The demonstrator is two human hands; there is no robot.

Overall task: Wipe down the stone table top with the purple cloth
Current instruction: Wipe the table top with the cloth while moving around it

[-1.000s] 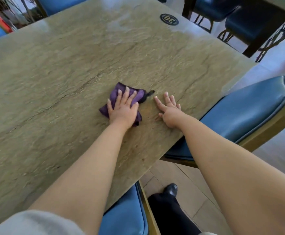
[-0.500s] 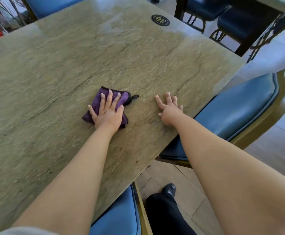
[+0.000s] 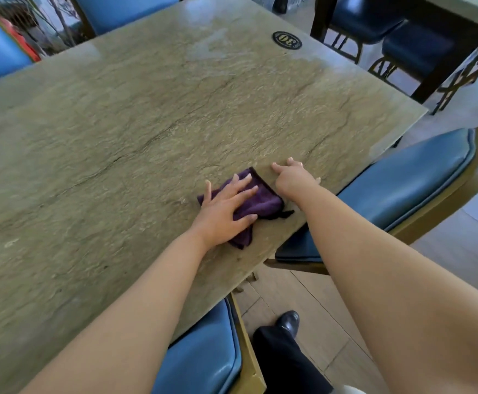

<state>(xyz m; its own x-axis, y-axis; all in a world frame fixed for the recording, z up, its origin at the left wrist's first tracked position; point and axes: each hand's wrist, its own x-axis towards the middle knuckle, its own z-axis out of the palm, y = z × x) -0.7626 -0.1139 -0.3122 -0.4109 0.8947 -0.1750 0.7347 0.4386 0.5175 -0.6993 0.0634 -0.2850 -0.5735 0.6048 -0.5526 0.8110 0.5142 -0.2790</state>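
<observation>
We see the left hand [image 3: 226, 211] laid flat on the purple cloth [image 3: 260, 201], fingers straight and spread, thumb out to the side, pressing the cloth onto the tabletop [image 3: 146, 132] rather than gripping it. The right hand [image 3: 294, 174] holds nothing; it rests on the stone just beside the cloth, on its far right, with at least one finger stretched forward on the surface, though we cannot tell how the other fingers lie. We count two hands, one cloth and one stone tabletop, with one round dark number plate [image 3: 287, 39] near its far edge. Four blue-cushioned chairs stand at this table: one chair on the right [image 3: 419, 183], one chair below the near edge [image 3: 203, 348], and two at the far side. One black shoe [image 3: 289, 322] shows on the floor. The cloth is deep purple with a dark border, crumpled and folded, lying near the table's right-hand edge. The stone is greenish tan with dark veins and a pale sheen near the far end
</observation>
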